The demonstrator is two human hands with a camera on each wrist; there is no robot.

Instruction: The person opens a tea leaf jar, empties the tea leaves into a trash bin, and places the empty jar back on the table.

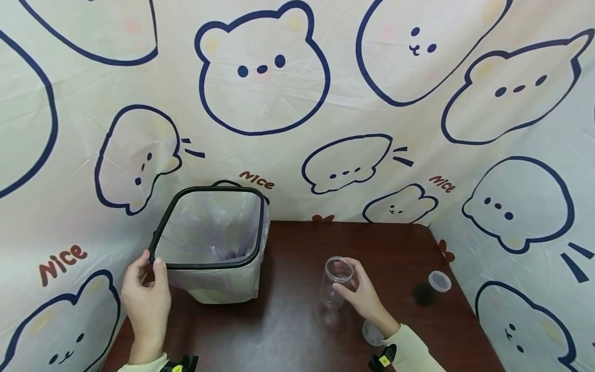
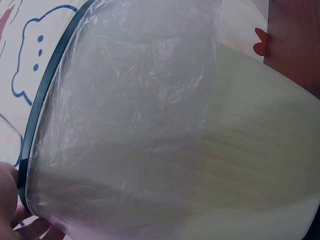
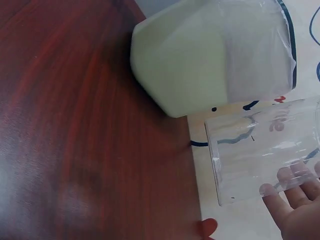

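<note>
At the left of the table stands a pale green trash can (image 1: pixel 223 293) with a dark rim and a translucent liner bag (image 2: pixel 125 100) folded over its outside. My left hand (image 1: pixel 147 305) grips the rim at the near left corner, thumb and fingers on either side. In my right hand (image 1: pixel 367 298) is a clear, empty-looking plastic jar (image 1: pixel 329 292), held upright by its side with its open mouth up. The right wrist view shows my fingertips against the jar's clear wall (image 3: pixel 250 145). The jar appears lifted off the tabletop, right of the can.
A clear round lid (image 1: pixel 373 333) lies on the dark brown wooden table (image 1: pixel 288 330) by my right wrist. Farther right is a small container with dark contents (image 1: pixel 424 293) and a whitish round top (image 1: pixel 439 281). Cartoon-printed cloth (image 1: pixel 279 155) walls the back and sides.
</note>
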